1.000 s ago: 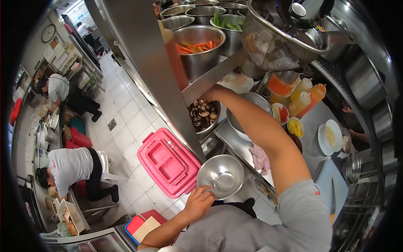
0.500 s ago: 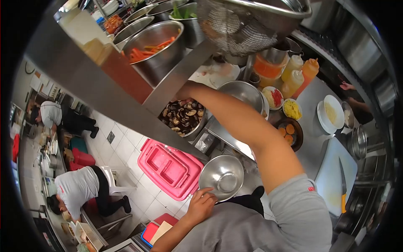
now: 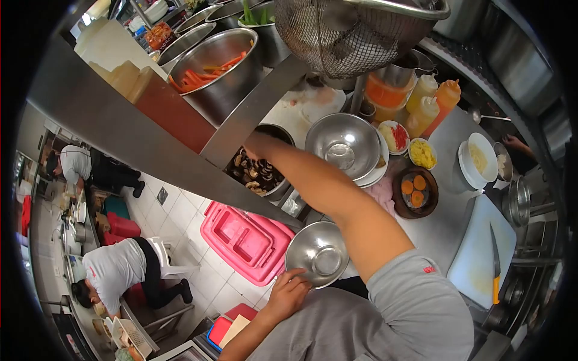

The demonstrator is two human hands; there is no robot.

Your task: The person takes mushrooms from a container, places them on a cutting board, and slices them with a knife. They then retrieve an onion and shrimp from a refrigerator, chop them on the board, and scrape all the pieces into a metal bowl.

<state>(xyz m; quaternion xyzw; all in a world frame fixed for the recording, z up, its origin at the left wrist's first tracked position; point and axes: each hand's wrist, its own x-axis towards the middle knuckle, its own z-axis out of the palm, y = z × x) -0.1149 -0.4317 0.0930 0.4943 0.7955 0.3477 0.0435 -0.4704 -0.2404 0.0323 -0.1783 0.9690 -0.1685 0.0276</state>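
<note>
My left hand point(image 3: 289, 296) grips the near rim of a steel mixing bowl point(image 3: 318, 253), its inside bare. My right hand point(image 3: 259, 146) reaches into a deep metal pot point(image 3: 278, 133) of dark sliced mushrooms point(image 3: 257, 174). Its fingers are hidden by the wrist and the steel shelf post, so I cannot see what they do. Beyond my right forearm, a second steel bowl point(image 3: 342, 147) rests on a stack of white plates point(image 3: 378, 171).
A steel shelf post point(image 3: 144, 126) crosses close in front. A wire strainer point(image 3: 355, 42) hangs overhead. On the counter are squeeze bottles point(image 3: 423, 114), a dish of orange slices point(image 3: 415, 192) and a knife point(image 3: 495, 259) on a cutting board point(image 3: 475, 240). A pink lidded bin point(image 3: 247, 240) stands on the floor.
My right hand has moved lower into the mushroom pot, and my right elbow has shifted left, showing more of the counter bowl. My left hand keeps its hold on the mixing bowl.
</note>
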